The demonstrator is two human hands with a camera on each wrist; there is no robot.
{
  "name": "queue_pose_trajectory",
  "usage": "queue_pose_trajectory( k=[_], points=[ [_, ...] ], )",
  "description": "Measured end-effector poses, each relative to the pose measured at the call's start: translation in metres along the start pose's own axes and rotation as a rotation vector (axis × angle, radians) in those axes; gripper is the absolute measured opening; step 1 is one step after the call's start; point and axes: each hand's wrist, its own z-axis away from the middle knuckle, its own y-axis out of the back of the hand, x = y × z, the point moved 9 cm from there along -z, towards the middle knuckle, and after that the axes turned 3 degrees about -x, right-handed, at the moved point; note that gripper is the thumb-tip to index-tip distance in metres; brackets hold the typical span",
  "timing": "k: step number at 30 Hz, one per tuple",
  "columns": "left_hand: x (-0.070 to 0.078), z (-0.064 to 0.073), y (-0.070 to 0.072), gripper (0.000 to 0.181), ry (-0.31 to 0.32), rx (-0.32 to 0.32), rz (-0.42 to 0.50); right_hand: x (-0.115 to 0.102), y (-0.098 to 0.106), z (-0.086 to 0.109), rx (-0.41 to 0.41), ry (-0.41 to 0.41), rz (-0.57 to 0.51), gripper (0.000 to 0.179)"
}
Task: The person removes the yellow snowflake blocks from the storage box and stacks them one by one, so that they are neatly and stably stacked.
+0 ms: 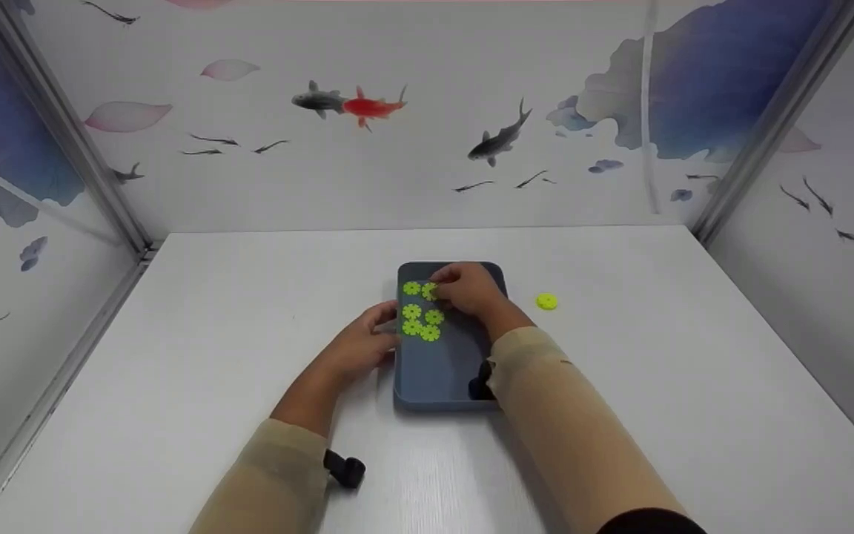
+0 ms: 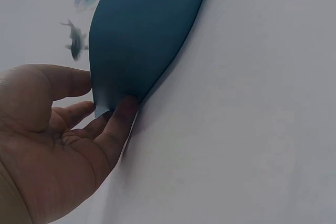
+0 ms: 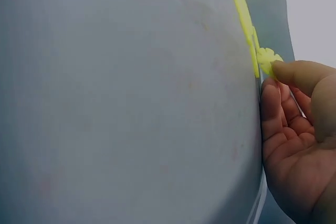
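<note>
A blue-grey tray (image 1: 445, 371) lies on the white table, its left part bearing several yellow-green notched discs (image 1: 412, 311). Over the far part of the tray, my right hand (image 1: 468, 289) pinches one notched disc (image 3: 269, 60) between thumb and finger, close to the tray floor. Beside it at the far left corner lies another disc (image 1: 412, 288). My left hand (image 1: 360, 345) touches the tray's left side from outside; in the left wrist view its fingertips (image 2: 126, 106) rest against the outer wall.
One more yellow disc (image 1: 546, 301) lies on the table (image 1: 620, 371) to the right of the tray. White panels with painted fish (image 1: 375, 107) stand behind and at both sides. Black wrist cameras (image 1: 345, 470) are strapped over the sleeves.
</note>
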Motion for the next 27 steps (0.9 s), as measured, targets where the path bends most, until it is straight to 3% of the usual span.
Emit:
queue_pose_trajectory(
  k=[18, 27],
  points=[
    [0.004, 0.002, -0.001, 0.073, -0.001, -0.016, 0.016, -0.016, 0.003, 0.002, 0.047, 0.084, -0.128, 0.025],
    [0.001, 0.001, -0.001, 0.073, 0.003, -0.009, 0.024, -0.029, 0.019, 0.011, 0.113, 0.088, -0.168, 0.024]
  ],
)
